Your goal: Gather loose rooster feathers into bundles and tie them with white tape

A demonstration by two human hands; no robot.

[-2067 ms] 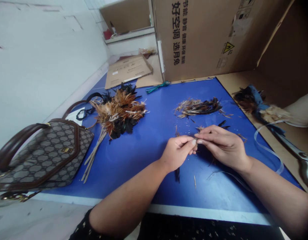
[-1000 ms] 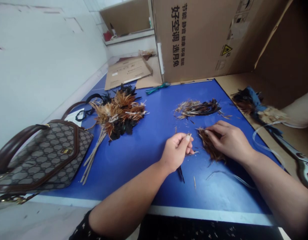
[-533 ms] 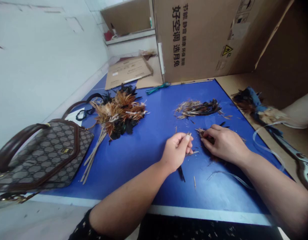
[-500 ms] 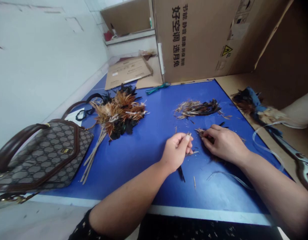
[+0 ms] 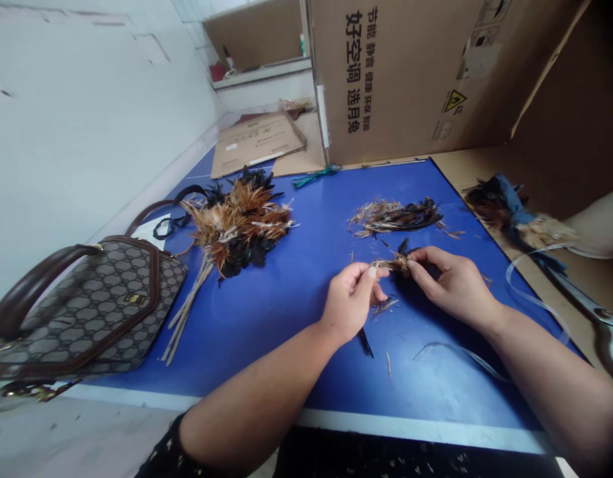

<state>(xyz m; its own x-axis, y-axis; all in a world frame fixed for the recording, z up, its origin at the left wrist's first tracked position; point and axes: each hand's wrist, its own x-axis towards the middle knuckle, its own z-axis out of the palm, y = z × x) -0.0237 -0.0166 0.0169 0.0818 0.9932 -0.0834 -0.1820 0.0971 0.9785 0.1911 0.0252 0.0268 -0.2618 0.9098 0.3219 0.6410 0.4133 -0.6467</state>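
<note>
A small bunch of brown and black feathers (image 5: 399,263) stretches between my two hands, above the blue tabletop (image 5: 276,332). My left hand (image 5: 353,299) is closed, thumb and forefinger pinching the pale quill ends. The fingers of my right hand (image 5: 448,282) are closed round the bunch's darker end, which they partly cover. Just beyond lies a flat pile of loose feathers (image 5: 401,218), pale at the left and black at the right. Feather scraps and a dark feather (image 5: 365,342) lie close to my left hand.
At the left, feather bundles on sticks (image 5: 241,226) lie beside a patterned handbag (image 5: 97,305). A big cardboard box (image 5: 406,79) stands behind. Scissors (image 5: 580,299), a clear plastic strip (image 5: 466,352) and a blue-tied feather bundle (image 5: 510,206) are on the right. Teal ties (image 5: 314,176) lie at the back.
My right hand has moved slightly up, bringing the feathers to my left hand. My left fingers now pinch the bunch's quill ends; before, a gap separated the hands.
</note>
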